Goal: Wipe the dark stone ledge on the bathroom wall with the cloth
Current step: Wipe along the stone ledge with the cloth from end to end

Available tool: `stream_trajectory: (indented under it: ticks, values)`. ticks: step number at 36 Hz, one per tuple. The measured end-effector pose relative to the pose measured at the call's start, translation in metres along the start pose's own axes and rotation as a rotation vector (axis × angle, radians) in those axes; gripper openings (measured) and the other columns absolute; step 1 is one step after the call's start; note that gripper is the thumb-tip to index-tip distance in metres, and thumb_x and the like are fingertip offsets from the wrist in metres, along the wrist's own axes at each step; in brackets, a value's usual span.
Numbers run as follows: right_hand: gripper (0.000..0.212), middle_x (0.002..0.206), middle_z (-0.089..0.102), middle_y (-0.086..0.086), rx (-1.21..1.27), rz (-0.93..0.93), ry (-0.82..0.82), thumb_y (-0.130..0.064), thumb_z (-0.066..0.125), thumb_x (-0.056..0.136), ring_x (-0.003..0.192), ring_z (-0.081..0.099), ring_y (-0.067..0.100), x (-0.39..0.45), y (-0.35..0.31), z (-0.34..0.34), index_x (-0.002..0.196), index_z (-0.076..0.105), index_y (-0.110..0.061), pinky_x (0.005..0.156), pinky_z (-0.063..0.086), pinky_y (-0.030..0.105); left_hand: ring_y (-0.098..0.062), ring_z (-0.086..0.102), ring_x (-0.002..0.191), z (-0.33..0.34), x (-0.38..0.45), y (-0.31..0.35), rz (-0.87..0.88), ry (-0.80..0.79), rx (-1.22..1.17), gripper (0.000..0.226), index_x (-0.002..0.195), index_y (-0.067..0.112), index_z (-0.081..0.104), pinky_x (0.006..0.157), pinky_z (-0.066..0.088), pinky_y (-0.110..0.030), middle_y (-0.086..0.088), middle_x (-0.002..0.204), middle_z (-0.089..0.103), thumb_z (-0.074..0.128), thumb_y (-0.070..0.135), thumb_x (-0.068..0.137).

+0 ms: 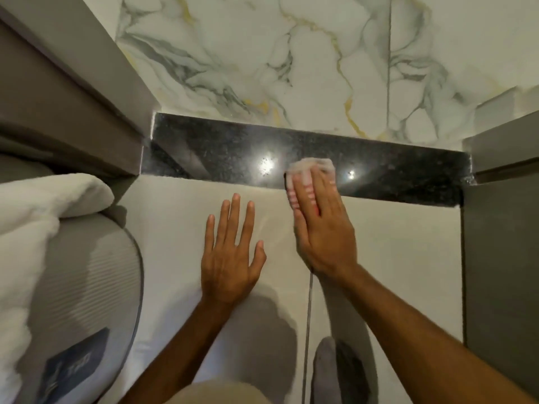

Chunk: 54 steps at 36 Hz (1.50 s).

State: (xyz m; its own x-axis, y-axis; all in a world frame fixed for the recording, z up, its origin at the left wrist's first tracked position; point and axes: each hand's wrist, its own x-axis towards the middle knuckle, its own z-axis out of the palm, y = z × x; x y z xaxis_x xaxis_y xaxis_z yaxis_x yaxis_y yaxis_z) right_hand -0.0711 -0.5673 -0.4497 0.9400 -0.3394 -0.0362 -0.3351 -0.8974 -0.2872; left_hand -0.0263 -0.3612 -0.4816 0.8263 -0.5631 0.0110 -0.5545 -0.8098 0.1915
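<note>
The dark speckled stone ledge (221,153) runs across the wall below the marble tiles, glossy with light spots. A white cloth with pink stripes (310,170) lies on the ledge right of centre and hangs a little over its front edge. My right hand (323,228) presses flat on the cloth, fingers together, fingertips on the ledge. My left hand (233,252) rests flat on the pale wall panel below the ledge, fingers spread, holding nothing.
White marble wall tiles (262,53) rise above the ledge. A grey wall (58,97) stands on the left, a grey panel (501,258) on the right. A white towel (35,211) lies on a grey ribbed object (96,281) at lower left.
</note>
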Motion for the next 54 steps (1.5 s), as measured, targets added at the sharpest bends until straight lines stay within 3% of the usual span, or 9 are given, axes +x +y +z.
stream_trajectory:
  ticks: [4,9,18,23,27,36,41,47,54]
  values:
    - [0.073,0.187,0.003,-0.005,0.077,0.347,-0.012,-0.05,0.033,0.114,0.174,0.008,0.021,-0.038,0.039,-0.025,0.177,0.0,-0.035,0.139,0.026,0.052,-0.034,0.012,0.17,-0.001,-0.006,-0.015,-0.036,-0.002,0.001,0.076,0.174,0.014,0.019,0.138,0.012,-0.056,-0.015,0.182,0.013,0.041,0.045,0.108]
    - [0.075,0.186,0.004,0.013,0.019,0.614,0.094,-0.043,0.038,0.119,0.173,0.009,0.035,0.036,0.003,-0.022,0.178,0.002,-0.013,0.141,0.02,0.054,-0.036,0.015,0.169,0.008,-0.003,-0.009,-0.046,0.081,-0.014,0.074,0.172,0.009,0.024,0.137,0.019,-0.058,-0.018,0.181,0.019,0.047,0.04,0.11]
    - [0.068,0.187,0.0,0.006,0.038,-0.083,-0.099,-0.047,0.028,0.118,0.175,0.002,0.025,0.086,-0.073,0.01,0.178,0.003,-0.025,0.143,0.009,0.047,-0.038,0.023,0.166,0.002,-0.007,-0.012,-0.142,0.088,0.068,0.07,0.17,0.008,0.033,0.136,0.022,-0.056,-0.019,0.177,0.028,0.043,0.045,0.111]
    - [0.07,0.187,0.003,-0.004,0.031,0.088,-0.119,-0.05,0.031,0.114,0.174,0.009,0.024,0.011,-0.024,-0.016,0.178,0.006,-0.034,0.139,0.024,0.051,-0.034,0.009,0.169,-0.003,-0.027,-0.03,-0.144,0.051,0.087,0.072,0.173,0.013,0.022,0.139,0.002,-0.049,-0.015,0.181,0.017,0.041,0.046,0.112]
    - [0.067,0.186,0.01,0.007,0.019,0.298,-0.027,-0.038,0.037,0.117,0.173,0.012,0.033,0.053,-0.036,-0.003,0.178,0.012,-0.021,0.14,0.023,0.055,-0.034,0.02,0.168,0.013,-0.034,-0.037,-0.163,0.115,0.029,0.067,0.171,0.013,0.031,0.138,0.014,-0.052,-0.014,0.179,0.026,0.047,0.043,0.114]
    - [0.06,0.182,0.025,0.008,0.046,-0.112,-0.169,-0.043,0.034,0.119,0.171,0.021,0.031,0.164,-0.147,0.023,0.175,0.028,-0.024,0.142,0.017,0.048,-0.035,0.025,0.166,0.005,-0.031,-0.035,-0.166,0.119,0.021,0.068,0.17,0.012,0.034,0.136,0.024,-0.057,-0.016,0.177,0.031,0.05,0.043,0.111]
    - [0.057,0.175,0.038,0.012,0.094,0.128,0.053,-0.039,0.044,0.117,0.163,0.036,0.033,0.13,-0.092,0.004,0.171,0.038,-0.019,0.136,0.033,0.052,-0.034,0.027,0.166,-0.001,-0.028,-0.033,-0.177,0.157,-0.088,0.067,0.168,0.012,0.038,0.135,0.026,-0.056,-0.014,0.177,0.032,0.054,0.04,0.109]
    - [0.065,0.185,0.016,0.013,0.05,0.327,0.145,-0.037,0.037,0.12,0.173,0.013,0.036,0.103,-0.091,0.01,0.177,0.018,-0.013,0.142,0.018,0.053,-0.028,0.018,0.169,-0.001,-0.028,-0.034,-0.181,0.126,-0.108,0.071,0.171,0.015,0.033,0.138,0.015,-0.051,-0.011,0.18,0.026,0.054,0.042,0.108]
    - [0.067,0.187,0.0,0.007,0.0,-0.296,-0.118,-0.043,0.029,0.118,0.175,-0.002,0.028,0.133,-0.167,0.043,0.178,0.007,-0.025,0.144,0.004,0.046,-0.035,0.029,0.165,-0.002,-0.029,-0.034,-0.295,0.116,-0.057,0.071,0.166,0.005,0.039,0.133,0.028,-0.061,-0.018,0.175,0.034,0.054,0.03,0.101]
